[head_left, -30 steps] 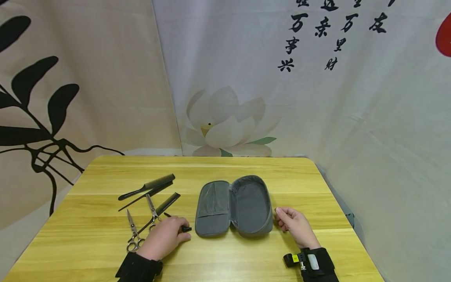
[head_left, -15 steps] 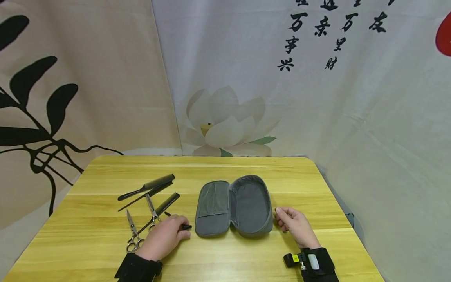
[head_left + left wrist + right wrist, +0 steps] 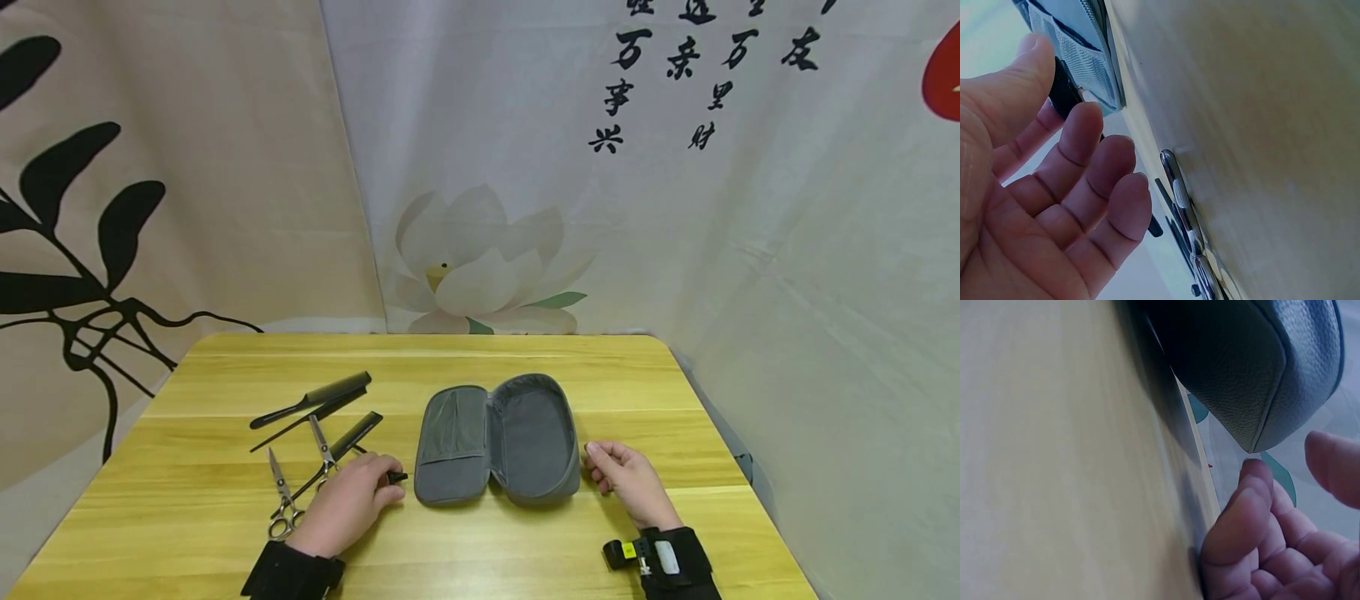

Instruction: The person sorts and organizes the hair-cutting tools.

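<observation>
My left hand (image 3: 352,504) pinches a slim black tool (image 3: 1065,87) between thumb and fingers. Its wider end sticks out past the fingertips, while the fingers hide its middle; its exact kind I cannot tell. Just right of that hand, a grey zip case (image 3: 534,437) lies unfolded, with a mesh pocket (image 3: 453,425) on its left half. My right hand (image 3: 624,479) rests on the table beside the case's right side, fingers loosely curled with nothing in them. In the right wrist view, the case's leathery corner (image 3: 1260,419) rises just beyond those fingertips.
Left of the case lie a wide handled comb (image 3: 315,400), a tail comb (image 3: 322,413) and another black comb (image 3: 356,435). Two pairs of scissors, one (image 3: 281,492) nearer and another (image 3: 324,442) crossing a comb, lie by my left hand. A printed curtain (image 3: 487,167) hangs behind the table (image 3: 480,558).
My left hand has shifted very slightly away from me with the black tool, whose far end now shows less beyond the fingers. The right hand and the case have stayed put.
</observation>
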A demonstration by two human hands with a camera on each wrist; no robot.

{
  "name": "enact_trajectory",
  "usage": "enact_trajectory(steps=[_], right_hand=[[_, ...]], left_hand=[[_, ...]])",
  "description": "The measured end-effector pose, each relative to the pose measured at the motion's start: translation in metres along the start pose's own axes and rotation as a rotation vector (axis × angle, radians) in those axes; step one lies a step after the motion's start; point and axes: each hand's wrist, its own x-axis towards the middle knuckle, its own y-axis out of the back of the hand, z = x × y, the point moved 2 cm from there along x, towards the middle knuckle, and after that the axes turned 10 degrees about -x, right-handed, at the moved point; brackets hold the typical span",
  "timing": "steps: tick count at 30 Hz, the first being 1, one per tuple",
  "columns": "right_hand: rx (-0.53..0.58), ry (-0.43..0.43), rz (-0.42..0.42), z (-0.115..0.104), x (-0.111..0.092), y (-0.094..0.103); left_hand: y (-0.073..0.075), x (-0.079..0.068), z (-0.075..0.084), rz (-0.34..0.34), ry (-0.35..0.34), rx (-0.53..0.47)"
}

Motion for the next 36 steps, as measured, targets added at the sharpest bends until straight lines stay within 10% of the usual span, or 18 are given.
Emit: enact_trajectory(steps=[23,36], right_hand=[[0.016,0.013,0.009,0.0,0.001,0.002],[0.055,0.11,0.19,-0.014,-0.009,0.006]], left_hand=[[0.007,-0.002,0.003,0.209,-0.152,0.023],[0.009,-0.001,0.003,0.421,-0.346,0.032]])
